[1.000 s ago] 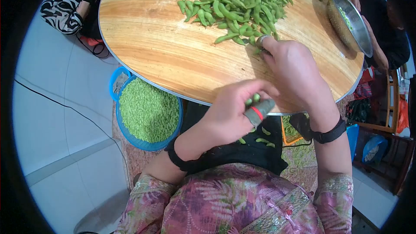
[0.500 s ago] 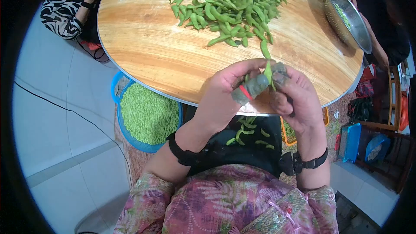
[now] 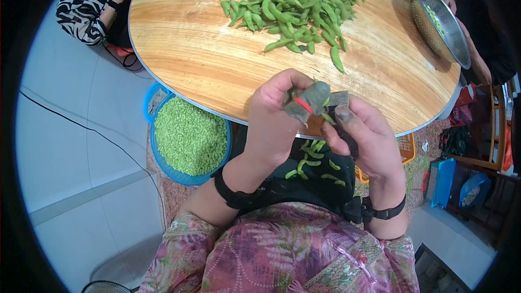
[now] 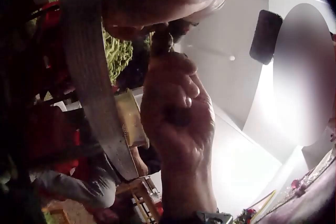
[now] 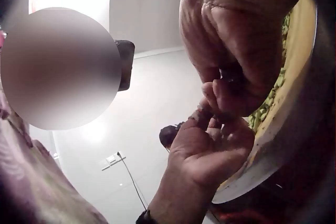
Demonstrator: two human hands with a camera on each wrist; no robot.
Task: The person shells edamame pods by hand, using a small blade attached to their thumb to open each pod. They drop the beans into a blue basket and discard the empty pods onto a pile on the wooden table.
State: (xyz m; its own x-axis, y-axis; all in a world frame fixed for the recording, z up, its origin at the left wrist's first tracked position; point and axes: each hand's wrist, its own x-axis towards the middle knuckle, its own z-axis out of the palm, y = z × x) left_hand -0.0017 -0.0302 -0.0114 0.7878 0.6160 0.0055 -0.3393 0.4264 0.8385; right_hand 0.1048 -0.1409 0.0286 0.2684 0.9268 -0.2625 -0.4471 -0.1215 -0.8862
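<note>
In front of my chest, over the table's near edge, my left hand (image 3: 269, 122) and right hand (image 3: 374, 138) meet at the fingertips. A small green soybean pod (image 3: 328, 118) is pinched between them, mostly covered by the fingers. The left thumb wears a grey-green cover (image 3: 317, 94) bound with a red band. Another grey cover (image 3: 340, 98) wraps a right finger. Beyond the hands lies a heap of green soybean pods (image 3: 293, 13), with a single pod (image 3: 337, 59) at its near side. In the right wrist view the left hand (image 5: 210, 153) touches the right fingers.
The round wooden table (image 3: 190, 49) fills the front. A blue basket (image 3: 168, 171) of shelled beans stands below left. Several pods (image 3: 312, 157) lie on my dark lap, an orange crate (image 3: 407, 149) behind. A metal colander (image 3: 445, 27) tilts at right. Two other people sit at the table.
The right hand has come back from the heap to the left hand with a pod. Since half a second ago, the pod has sunk between the fingers, and one pod lies apart near the heap.
</note>
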